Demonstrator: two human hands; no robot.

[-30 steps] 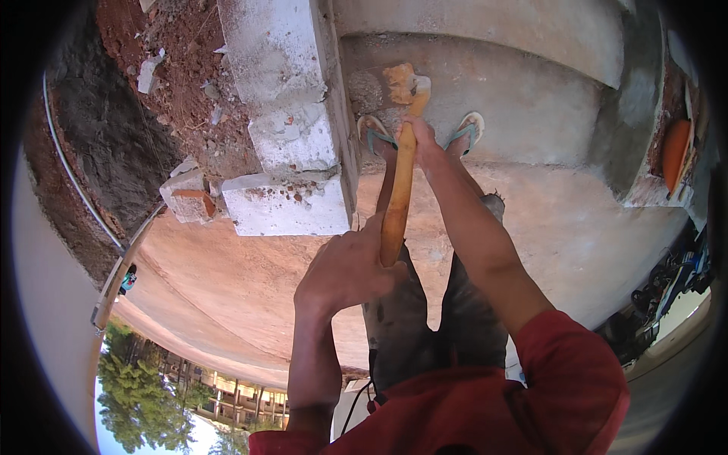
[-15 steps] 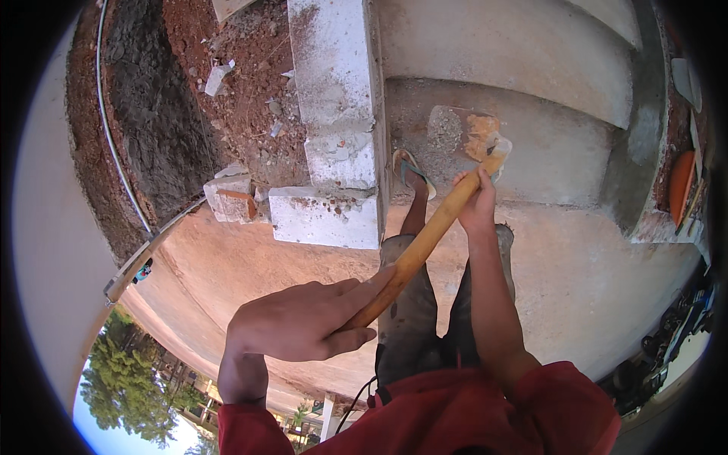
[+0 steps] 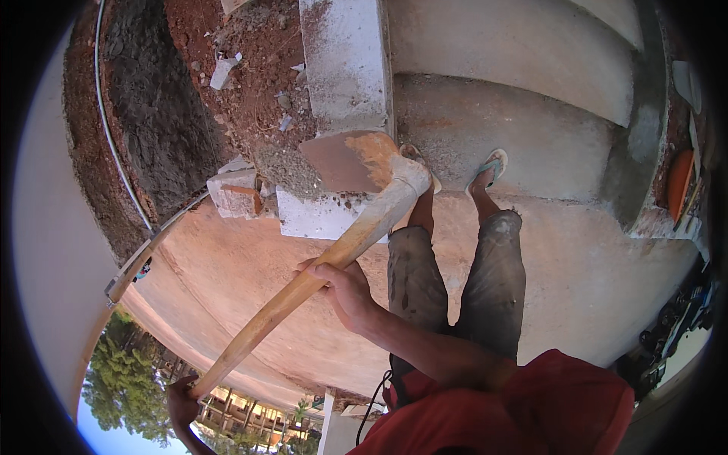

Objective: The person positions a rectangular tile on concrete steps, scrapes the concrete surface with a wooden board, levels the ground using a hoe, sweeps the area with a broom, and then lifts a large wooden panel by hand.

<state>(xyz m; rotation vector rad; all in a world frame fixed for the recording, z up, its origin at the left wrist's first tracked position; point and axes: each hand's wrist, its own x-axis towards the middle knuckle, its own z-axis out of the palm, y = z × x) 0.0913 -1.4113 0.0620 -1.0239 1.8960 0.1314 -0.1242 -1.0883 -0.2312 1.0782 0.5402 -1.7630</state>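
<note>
A hoe [image 3: 273, 315] with a long wooden handle slants across my front, held in both hands. My left hand [image 3: 182, 403] is closed round the handle's butt end at the lower left. Further up, my right hand [image 3: 341, 287] wraps the middle of the handle. The wide blade [image 3: 341, 162], smeared with orange-brown dirt, is over the white block wall [image 3: 349, 95] and the soil beside it. Grey gravelly mix [image 3: 284, 168] lies at the blade's left edge; whether it touches the blade I cannot tell.
Red soil [image 3: 262, 53] with stone bits and a dark wet strip [image 3: 155, 98] lie left of the wall. Curved concrete steps [image 3: 508, 114] rise ahead, my sandalled feet [image 3: 493, 168] on the lowest. A broken block [image 3: 235, 193] sits by the corner. An orange object [image 3: 680, 186] is far right.
The hoe has swung left, its blade going from the step to above the wall and soil. Both hands moved left with it, the left one down to the lower left.
</note>
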